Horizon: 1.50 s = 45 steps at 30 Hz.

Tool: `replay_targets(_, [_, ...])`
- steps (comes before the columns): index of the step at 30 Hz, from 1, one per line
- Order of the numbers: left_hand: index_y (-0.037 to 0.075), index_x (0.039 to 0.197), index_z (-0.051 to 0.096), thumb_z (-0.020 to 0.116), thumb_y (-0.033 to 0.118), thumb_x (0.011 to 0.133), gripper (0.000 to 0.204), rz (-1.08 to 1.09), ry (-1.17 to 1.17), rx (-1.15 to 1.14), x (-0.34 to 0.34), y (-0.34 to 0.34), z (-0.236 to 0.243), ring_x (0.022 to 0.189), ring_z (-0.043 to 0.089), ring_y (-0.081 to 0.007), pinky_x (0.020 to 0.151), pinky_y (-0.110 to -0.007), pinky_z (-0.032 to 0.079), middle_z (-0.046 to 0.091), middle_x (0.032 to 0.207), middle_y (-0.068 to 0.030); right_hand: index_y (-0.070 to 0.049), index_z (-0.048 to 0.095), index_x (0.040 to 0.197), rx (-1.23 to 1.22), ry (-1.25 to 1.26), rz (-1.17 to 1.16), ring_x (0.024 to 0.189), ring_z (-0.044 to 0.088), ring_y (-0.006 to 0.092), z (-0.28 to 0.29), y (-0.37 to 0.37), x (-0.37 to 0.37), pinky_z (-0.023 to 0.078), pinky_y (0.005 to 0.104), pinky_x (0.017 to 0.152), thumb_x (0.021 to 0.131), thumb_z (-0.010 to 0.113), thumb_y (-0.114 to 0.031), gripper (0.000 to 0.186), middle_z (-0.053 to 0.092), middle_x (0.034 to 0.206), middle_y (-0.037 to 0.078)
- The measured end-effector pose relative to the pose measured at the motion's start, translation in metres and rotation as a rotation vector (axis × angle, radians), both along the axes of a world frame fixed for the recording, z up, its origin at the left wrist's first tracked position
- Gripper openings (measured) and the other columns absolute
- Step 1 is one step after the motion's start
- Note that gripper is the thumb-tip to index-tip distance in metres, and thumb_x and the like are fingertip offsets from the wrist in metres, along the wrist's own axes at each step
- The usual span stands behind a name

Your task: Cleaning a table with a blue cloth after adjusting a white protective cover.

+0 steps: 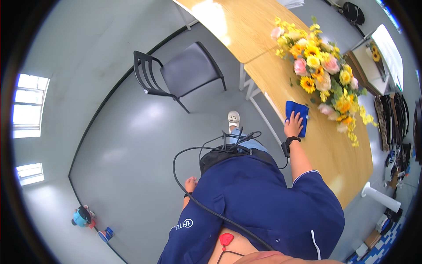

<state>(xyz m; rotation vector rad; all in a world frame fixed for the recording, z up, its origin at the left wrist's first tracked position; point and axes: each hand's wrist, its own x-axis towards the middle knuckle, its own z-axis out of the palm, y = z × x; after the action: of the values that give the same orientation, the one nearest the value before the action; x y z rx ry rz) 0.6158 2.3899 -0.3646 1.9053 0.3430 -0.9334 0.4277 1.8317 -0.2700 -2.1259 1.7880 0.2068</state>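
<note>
My right hand (pixel 294 124) lies flat on a folded blue cloth (pixel 297 107), fingers stretched and spread over it. The cloth rests on the light wood table (pixel 332 163) near its left edge. Just beyond it spreads a large arrangement of artificial-looking flowers (pixel 323 70), with yellow, pink and orange blooms and green leaves. My left hand (pixel 190 184) hangs low beside my body, away from the table. Its fingers look loosely apart and no object shows in them. Each wrist wears a dark band.
A dark grey chair (pixel 191 70) stands on the grey floor, left of the table. Black cable (pixel 180 176) loops across my waist. A white cylinder (pixel 380 198) sits by the table's right end. Clothes (pixel 389 119) hang at the far right. Small blue and red items (pixel 83 217) lie by the left wall.
</note>
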Motion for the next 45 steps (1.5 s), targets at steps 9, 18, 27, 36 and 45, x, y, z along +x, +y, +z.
replay_targets(9, [0.002, 0.087, 0.057, 0.050, 0.026, 0.089, 0.025, 0.059, 0.039, -0.187, 0.104, -0.046, -0.009, 0.069, 0.059, -0.0139, 0.052, -0.027, 0.043, 0.062, 0.078, -0.0046, -0.027, 0.031, 0.140, 0.053, -0.109, 0.538, 0.138, 0.013, 0.0348, 0.006, -0.071, 0.145, 0.012, 0.0562, 0.107, 0.086, 0.050, -0.023, 0.057, 0.016, 0.150, 0.008])
replay_targets(18, [-0.003, 0.109, 0.049, 0.049, 0.019, 0.092, 0.028, 0.055, -0.544, 0.041, 0.242, -0.188, 0.042, 0.078, 0.059, -0.0164, 0.071, -0.029, 0.050, 0.056, 0.097, -0.0102, -0.020, 0.028, 0.141, -0.064, -0.038, 0.467, 0.136, 0.021, 0.0315, -0.011, -0.167, 0.213, 0.021, 0.0542, 0.106, 0.088, 0.051, -0.028, 0.058, 0.021, 0.149, 0.006])
replay_targets(27, [-0.002, 0.134, 0.027, 0.051, 0.023, 0.092, 0.055, 0.307, -0.643, 0.021, 0.412, -0.216, 0.127, 0.092, 0.058, -0.0205, 0.083, -0.030, 0.046, 0.047, 0.121, -0.0153, -0.009, 0.034, 0.137, -0.118, 0.073, -0.034, 0.128, 0.032, 0.0395, -0.060, -0.253, 0.199, 0.025, 0.0432, 0.108, 0.086, 0.047, -0.037, 0.060, 0.037, 0.140, 0.015])
replay_targets(36, [-0.004, 0.137, 0.021, 0.069, 0.034, 0.077, 0.086, 0.006, -0.477, 0.297, 0.531, -0.277, 0.115, 0.124, 0.041, -0.0335, 0.103, -0.038, 0.033, 0.037, 0.135, -0.0254, 0.004, 0.039, 0.130, -0.319, -0.042, 0.048, 0.129, 0.029, 0.0398, -0.005, -0.131, 0.239, 0.021, 0.0437, 0.109, 0.078, 0.058, -0.016, 0.059, 0.032, 0.139, 0.025])
replay_targets(45, [-0.005, 0.111, 0.038, 0.054, 0.013, 0.088, 0.033, 0.189, -0.275, 0.160, 0.570, -0.261, 0.029, 0.061, 0.063, -0.0235, 0.045, -0.032, 0.053, 0.061, 0.087, -0.0140, 0.008, 0.030, 0.134, -0.052, -0.052, -0.249, 0.134, 0.017, 0.0406, -0.027, -0.037, 0.237, 0.014, 0.0447, 0.111, 0.084, 0.056, -0.025, 0.065, 0.022, 0.143, 0.028])
